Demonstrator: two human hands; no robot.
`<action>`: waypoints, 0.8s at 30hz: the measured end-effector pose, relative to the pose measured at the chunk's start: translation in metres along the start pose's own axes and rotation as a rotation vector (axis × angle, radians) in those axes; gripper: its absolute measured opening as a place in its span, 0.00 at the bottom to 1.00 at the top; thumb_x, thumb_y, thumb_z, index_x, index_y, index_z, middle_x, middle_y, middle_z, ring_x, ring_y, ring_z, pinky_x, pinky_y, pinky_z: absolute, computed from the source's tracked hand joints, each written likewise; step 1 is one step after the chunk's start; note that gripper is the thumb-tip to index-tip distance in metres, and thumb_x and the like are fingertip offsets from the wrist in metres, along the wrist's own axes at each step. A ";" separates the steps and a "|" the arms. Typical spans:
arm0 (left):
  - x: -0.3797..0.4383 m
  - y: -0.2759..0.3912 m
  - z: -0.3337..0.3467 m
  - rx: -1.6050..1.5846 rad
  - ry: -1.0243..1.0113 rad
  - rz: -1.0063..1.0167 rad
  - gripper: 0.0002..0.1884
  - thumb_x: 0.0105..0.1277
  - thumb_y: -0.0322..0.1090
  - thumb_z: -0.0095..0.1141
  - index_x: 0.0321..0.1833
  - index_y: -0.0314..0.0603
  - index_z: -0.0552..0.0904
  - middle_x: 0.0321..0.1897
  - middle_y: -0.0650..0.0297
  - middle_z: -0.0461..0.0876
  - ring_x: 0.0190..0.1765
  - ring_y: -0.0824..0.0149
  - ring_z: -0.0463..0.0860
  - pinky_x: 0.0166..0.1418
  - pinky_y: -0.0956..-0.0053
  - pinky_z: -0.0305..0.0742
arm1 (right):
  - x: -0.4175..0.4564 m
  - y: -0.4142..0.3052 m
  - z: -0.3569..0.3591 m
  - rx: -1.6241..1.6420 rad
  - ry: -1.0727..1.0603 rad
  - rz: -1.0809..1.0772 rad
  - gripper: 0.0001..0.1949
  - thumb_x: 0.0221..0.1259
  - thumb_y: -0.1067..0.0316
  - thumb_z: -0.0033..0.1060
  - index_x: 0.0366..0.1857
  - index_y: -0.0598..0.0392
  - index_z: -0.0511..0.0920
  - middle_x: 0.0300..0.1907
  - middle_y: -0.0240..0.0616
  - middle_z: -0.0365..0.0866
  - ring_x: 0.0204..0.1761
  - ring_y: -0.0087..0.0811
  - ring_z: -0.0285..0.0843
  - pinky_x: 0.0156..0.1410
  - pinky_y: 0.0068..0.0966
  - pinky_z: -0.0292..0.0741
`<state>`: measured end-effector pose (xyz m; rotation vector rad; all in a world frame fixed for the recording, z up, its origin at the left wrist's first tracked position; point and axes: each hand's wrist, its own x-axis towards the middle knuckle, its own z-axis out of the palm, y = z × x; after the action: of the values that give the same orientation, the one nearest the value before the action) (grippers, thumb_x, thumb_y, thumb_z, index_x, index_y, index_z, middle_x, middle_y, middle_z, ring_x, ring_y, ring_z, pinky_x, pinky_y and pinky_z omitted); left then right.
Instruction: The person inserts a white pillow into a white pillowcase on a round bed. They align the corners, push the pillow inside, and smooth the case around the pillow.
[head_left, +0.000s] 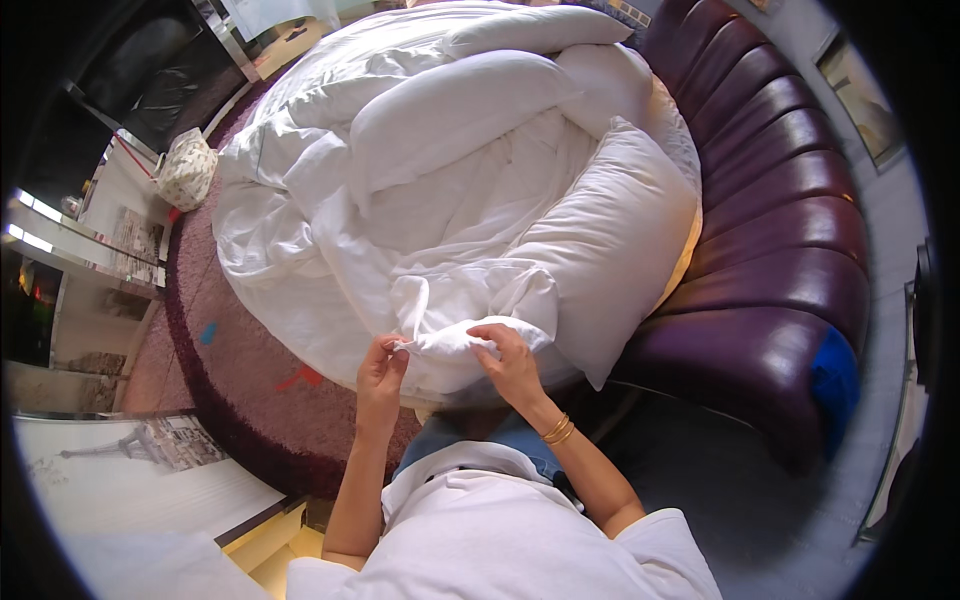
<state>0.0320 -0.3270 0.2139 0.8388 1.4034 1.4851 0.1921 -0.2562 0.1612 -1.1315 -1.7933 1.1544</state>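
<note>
My left hand (384, 375) pinches the edge of a bunched white cloth (450, 339) between thumb and fingers, at the near side of a round bed. To its right, my right hand (504, 360), with gold bracelets at the wrist, has its curved fingers at the same cloth; whether they grip it I cannot tell. Just right of the cloth lies a big white pillow (607, 232), its corner towards me. Beyond it are a rumpled white duvet (300, 165) and another long white pillow (457, 112).
A purple tufted headboard (780, 217) curves along the bed's right side, with a blue cloth (834, 382) on its near end. A round purple rug (277, 390) lies at the left. A patterned bag (186, 171) stands there. An open drawer (274, 551) is near my left elbow.
</note>
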 end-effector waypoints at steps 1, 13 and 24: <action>-0.001 0.001 -0.001 0.004 0.022 0.033 0.05 0.63 0.32 0.48 0.38 0.39 0.72 0.33 0.72 0.72 0.38 0.80 0.67 0.44 0.87 0.61 | 0.000 0.002 0.006 -0.026 -0.033 -0.052 0.08 0.47 0.71 0.56 0.33 0.54 0.75 0.33 0.36 0.75 0.40 0.34 0.71 0.45 0.28 0.66; -0.010 0.010 -0.018 0.288 0.278 0.163 0.05 0.64 0.31 0.47 0.37 0.36 0.72 0.29 0.68 0.73 0.35 0.77 0.68 0.43 0.84 0.63 | 0.015 -0.014 0.032 -0.137 0.041 -0.313 0.06 0.47 0.72 0.56 0.29 0.56 0.72 0.25 0.37 0.74 0.30 0.35 0.73 0.39 0.28 0.68; -0.008 -0.008 -0.035 -0.102 0.418 -0.017 0.08 0.68 0.33 0.36 0.41 0.39 0.69 0.35 0.66 0.70 0.38 0.75 0.68 0.46 0.83 0.63 | 0.023 -0.045 0.018 0.199 -0.221 -0.040 0.03 0.57 0.73 0.48 0.32 0.58 0.72 0.19 0.33 0.69 0.22 0.19 0.63 0.29 0.15 0.63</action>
<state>0.0040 -0.3484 0.2022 0.4653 1.6111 1.7714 0.1549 -0.2499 0.1997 -0.8771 -1.8072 1.4449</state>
